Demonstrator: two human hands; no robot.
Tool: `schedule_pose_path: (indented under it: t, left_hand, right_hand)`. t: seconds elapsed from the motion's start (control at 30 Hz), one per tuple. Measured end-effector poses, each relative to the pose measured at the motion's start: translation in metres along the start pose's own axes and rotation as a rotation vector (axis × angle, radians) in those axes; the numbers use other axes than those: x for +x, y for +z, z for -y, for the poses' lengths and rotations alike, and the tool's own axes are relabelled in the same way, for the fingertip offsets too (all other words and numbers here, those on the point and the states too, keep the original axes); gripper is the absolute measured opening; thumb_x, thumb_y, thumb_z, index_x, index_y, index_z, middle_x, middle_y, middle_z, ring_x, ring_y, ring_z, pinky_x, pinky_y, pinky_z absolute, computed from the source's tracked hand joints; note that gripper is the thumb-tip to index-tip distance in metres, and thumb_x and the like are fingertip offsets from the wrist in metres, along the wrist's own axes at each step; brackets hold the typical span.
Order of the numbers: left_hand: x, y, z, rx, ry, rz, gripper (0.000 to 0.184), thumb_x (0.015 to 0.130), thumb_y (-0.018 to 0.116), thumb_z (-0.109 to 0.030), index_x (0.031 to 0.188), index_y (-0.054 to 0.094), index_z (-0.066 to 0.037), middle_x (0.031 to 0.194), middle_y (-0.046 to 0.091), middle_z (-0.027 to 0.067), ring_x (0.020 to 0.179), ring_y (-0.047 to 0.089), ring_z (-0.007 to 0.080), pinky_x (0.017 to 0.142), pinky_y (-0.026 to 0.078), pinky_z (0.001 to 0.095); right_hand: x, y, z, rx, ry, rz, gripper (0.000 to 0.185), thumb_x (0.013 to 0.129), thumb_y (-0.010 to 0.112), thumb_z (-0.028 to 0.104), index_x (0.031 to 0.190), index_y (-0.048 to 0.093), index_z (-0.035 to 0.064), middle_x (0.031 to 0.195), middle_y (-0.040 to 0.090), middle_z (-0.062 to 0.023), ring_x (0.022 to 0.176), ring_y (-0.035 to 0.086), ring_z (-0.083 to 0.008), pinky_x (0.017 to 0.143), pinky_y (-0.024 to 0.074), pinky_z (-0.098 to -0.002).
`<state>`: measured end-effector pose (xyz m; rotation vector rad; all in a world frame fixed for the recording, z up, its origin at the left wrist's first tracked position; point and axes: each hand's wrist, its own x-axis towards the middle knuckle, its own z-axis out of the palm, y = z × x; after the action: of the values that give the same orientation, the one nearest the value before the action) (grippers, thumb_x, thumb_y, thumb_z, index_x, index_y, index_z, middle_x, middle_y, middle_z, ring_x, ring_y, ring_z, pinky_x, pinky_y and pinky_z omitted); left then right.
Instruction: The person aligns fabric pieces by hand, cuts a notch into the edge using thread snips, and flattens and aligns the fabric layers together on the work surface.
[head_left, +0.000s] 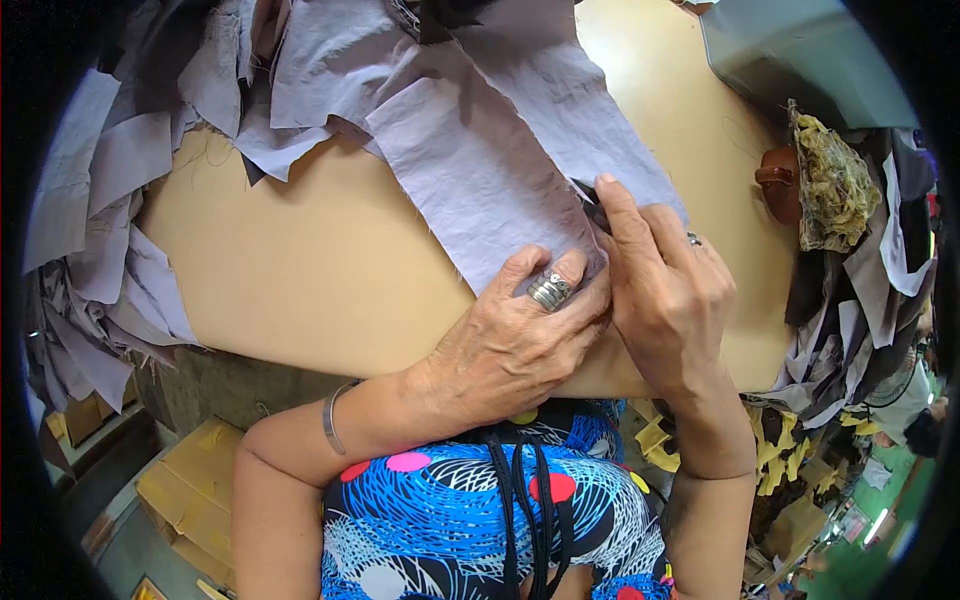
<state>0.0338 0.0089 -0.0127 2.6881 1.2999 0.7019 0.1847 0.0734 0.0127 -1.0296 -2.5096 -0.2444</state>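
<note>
A strip of pale mauve-grey cloth (470,170) with frayed edges runs down the table toward me. My left hand (520,325), with a wide silver ring on it, pinches the near end of this strip. My right hand (665,275) is close beside it, fingers wrapped round a small dark pointed tool (592,208). The tool's tip lies at the strip's right-hand edge, along a seam. Most of the tool is hidden by my fingers, so its exact kind does not show. Another mauve-grey panel (555,95) spreads out behind and to the right of the strip.
Piled mauve-grey cloth pieces (130,170) cover the table's left and far edges. On the right are a brown holder (779,186), a pad of tangled yellowish threads (838,180) and a grey plastic bin (810,60). Cloth scraps hang off the tan table (300,270) at the right.
</note>
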Motion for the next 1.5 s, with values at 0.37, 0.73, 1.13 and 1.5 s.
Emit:
schedule_pose_path:
  t: [0.37,0.73,1.13,1.5]
  left_hand:
    - [0.0,0.0,-0.001,-0.026,-0.012,0.001,0.026,0.072,0.056,-0.019,0.091,0.068,-0.006,0.104,0.058,0.0044,0.11,0.052,0.024,0.093,0.038,0.0411]
    - [-0.001,-0.003,0.001,-0.019,0.031,0.02,0.031,0.076,0.054,-0.016,0.1,0.067,-0.003,0.113,0.057,0.0076,0.111,0.052,0.0233,0.094,0.039,0.0424]
    - [-0.001,-0.001,0.0,-0.017,0.023,0.009,0.039,0.074,0.054,-0.016,0.106,0.064,0.002,0.121,0.053,0.0124,0.111,0.05,0.0259,0.091,0.041,0.0419]
    - [-0.003,0.0,0.0,0.037,0.04,-0.004,0.045,0.075,0.052,-0.019,0.114,0.06,0.002,0.129,0.048,0.0127,0.109,0.048,0.0232,0.09,0.039,0.0389]
  right_hand:
    - [0.033,0.008,-0.001,-0.027,-0.05,0.063,0.042,0.074,0.055,0.011,0.115,0.06,0.0032,0.076,0.052,-0.0044,0.052,0.055,-0.0182,0.052,0.0434,-0.0307]
    - [0.067,0.017,0.003,-0.068,-0.074,0.095,0.035,0.077,0.058,0.01,0.111,0.06,0.006,0.082,0.057,-0.0063,0.06,0.062,-0.0228,0.056,0.0488,-0.0328]
    - [0.102,0.027,0.011,-0.075,-0.155,-0.024,0.016,0.076,0.055,0.008,0.091,0.06,0.0058,0.075,0.056,-0.0066,0.055,0.062,-0.0233,0.055,0.0493,-0.0343]
    - [0.152,0.017,-0.006,-0.048,-0.169,-0.112,0.03,0.079,0.063,0.011,0.109,0.063,0.0089,0.094,0.064,-0.0082,0.078,0.063,-0.0318,0.067,0.0505,-0.0389]
